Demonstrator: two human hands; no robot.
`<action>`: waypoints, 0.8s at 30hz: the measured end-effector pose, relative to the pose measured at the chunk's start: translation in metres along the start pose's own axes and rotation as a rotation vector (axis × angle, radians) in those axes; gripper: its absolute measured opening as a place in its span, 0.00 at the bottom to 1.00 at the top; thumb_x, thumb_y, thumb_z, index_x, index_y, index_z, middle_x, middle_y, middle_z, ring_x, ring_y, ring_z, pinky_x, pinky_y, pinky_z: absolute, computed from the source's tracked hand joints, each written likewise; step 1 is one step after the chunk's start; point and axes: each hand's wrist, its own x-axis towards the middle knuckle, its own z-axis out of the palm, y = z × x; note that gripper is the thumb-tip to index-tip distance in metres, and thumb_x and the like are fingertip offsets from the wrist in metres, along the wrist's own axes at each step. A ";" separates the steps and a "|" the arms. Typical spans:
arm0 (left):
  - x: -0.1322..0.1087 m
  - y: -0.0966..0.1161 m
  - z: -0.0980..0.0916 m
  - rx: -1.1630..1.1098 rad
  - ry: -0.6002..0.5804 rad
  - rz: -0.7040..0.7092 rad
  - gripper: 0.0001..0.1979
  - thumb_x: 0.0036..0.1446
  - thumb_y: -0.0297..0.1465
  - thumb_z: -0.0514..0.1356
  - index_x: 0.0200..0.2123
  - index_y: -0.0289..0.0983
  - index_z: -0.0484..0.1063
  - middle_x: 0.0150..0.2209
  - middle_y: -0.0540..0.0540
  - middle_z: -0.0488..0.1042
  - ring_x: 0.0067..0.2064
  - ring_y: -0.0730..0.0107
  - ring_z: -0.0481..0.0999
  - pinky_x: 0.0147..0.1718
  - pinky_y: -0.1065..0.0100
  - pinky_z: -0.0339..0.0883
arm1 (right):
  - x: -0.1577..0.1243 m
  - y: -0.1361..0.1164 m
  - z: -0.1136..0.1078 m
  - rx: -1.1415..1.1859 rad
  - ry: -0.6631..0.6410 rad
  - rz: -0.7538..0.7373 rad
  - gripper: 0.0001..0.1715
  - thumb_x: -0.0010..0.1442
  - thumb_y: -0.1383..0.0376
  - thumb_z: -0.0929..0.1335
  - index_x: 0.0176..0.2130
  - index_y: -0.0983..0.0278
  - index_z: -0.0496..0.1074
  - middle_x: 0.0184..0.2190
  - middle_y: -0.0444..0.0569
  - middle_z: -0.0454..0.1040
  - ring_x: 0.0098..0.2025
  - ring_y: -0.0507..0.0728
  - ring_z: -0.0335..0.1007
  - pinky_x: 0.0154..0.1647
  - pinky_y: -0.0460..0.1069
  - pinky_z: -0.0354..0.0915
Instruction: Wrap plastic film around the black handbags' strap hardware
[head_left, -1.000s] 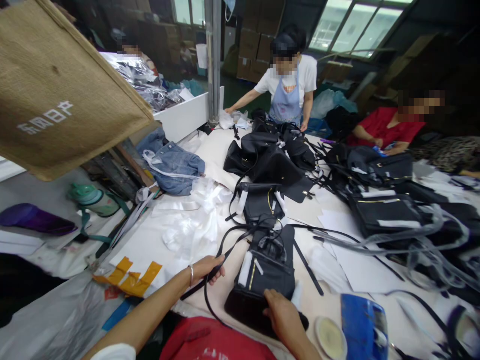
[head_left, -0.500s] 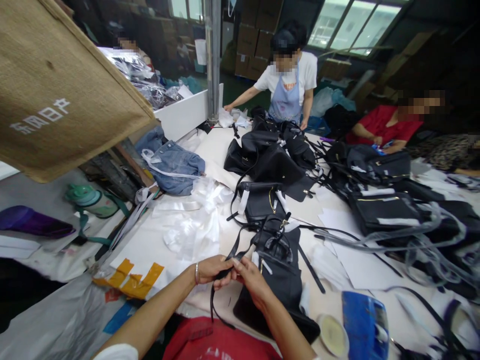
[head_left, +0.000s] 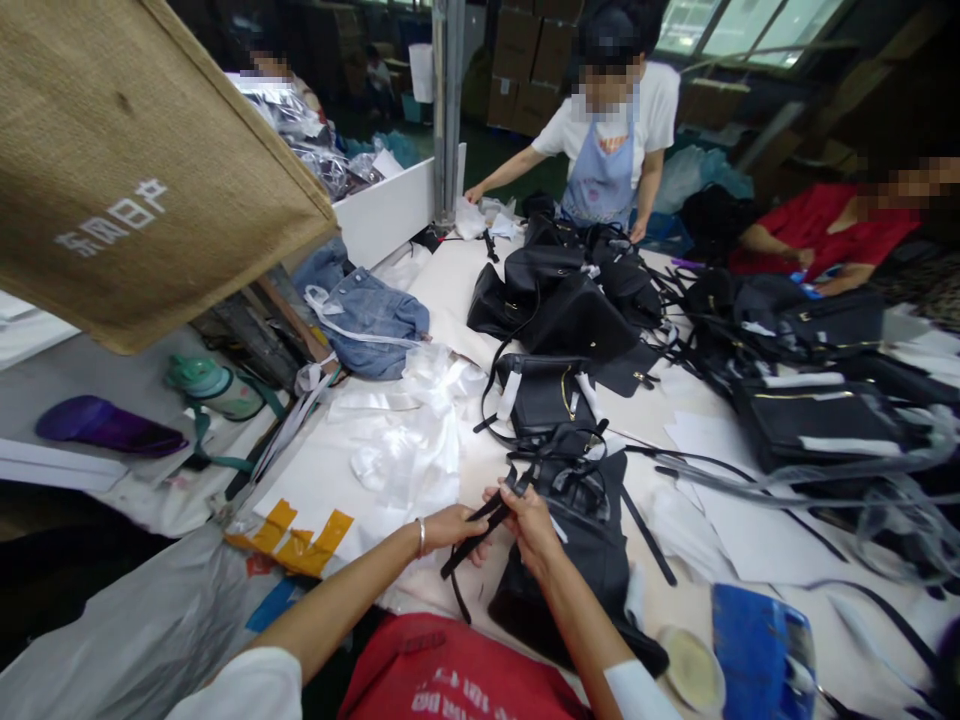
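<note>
Both of my hands hold a black strap [head_left: 480, 533] above the table's near edge. My left hand [head_left: 455, 530], with a bracelet on its wrist, is closed round the strap's lower part. Just to the right and higher, my right hand [head_left: 525, 515] pinches its upper part. Beside and partly under my right forearm lies a black bag [head_left: 589, 560] with white wrapping on parts of it. Farther up the table sits another black bag [head_left: 551, 395] with a gold zip and white-wrapped strap ends.
White wrapping material [head_left: 409, 450] lies left of the bags. Black bags are heaped at the back and right. A blue tool [head_left: 757, 650] and a round tub [head_left: 691, 668] stand at the near right. Denim cloth [head_left: 375, 320] lies back left; a person [head_left: 607, 160] stands across the table.
My right hand has moved up, and the strap now stretches slantwise between my separated hands. The view has shifted, so most things sit farther right in it.
</note>
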 end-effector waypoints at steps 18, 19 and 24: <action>0.014 -0.044 -0.005 0.271 0.287 -0.075 0.20 0.51 0.48 0.56 0.31 0.35 0.64 0.25 0.51 0.68 0.23 0.73 0.68 0.27 0.69 0.65 | -0.016 -0.030 -0.067 -0.826 0.246 -0.311 0.10 0.55 0.61 0.68 0.39 0.61 0.72 0.32 0.44 0.76 0.37 0.54 0.71 0.41 0.47 0.61; 0.019 -0.042 -0.006 0.427 0.350 -0.087 0.18 0.53 0.46 0.54 0.32 0.35 0.64 0.26 0.49 0.69 0.25 0.70 0.71 0.28 0.67 0.65 | -0.033 -0.035 -0.083 -0.874 0.293 -0.330 0.09 0.58 0.59 0.65 0.38 0.60 0.72 0.32 0.44 0.76 0.37 0.54 0.71 0.41 0.47 0.60; 0.035 -0.028 0.005 0.933 0.494 -0.115 0.09 0.54 0.34 0.52 0.32 0.33 0.67 0.35 0.37 0.74 0.43 0.53 0.73 0.43 0.59 0.62 | -0.129 -0.037 -0.188 -1.161 0.776 -0.231 0.19 0.62 0.54 0.57 0.34 0.61 0.70 0.26 0.49 0.75 0.29 0.57 0.71 0.32 0.48 0.59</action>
